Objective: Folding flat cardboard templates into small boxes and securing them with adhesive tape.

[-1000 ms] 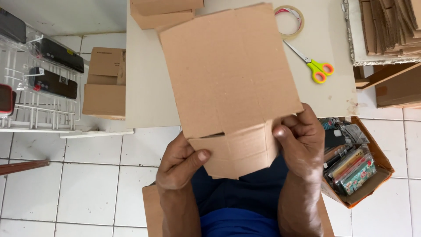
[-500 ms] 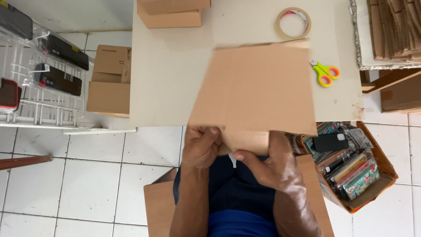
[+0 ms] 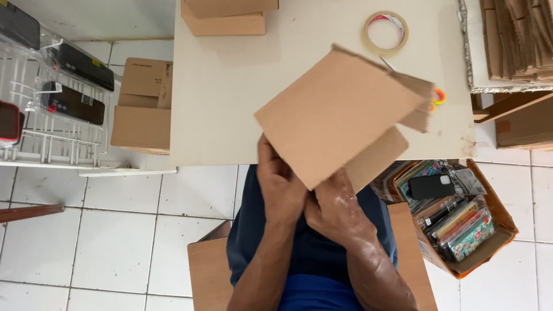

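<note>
Both hands, left hand (image 3: 280, 187) and right hand (image 3: 336, 208), pinch the tilted cardboard box (image 3: 340, 115) at its near corner, fingers pressed on it. Risk: a flap buckles or the box slips onto the bench (image 3: 230, 86) beyond.

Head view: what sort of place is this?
Probably a small packing station for phone accessories: both hands fold a cardboard box over a white table, with a tape roll nearby and a carton of phone cases beside it.
</note>
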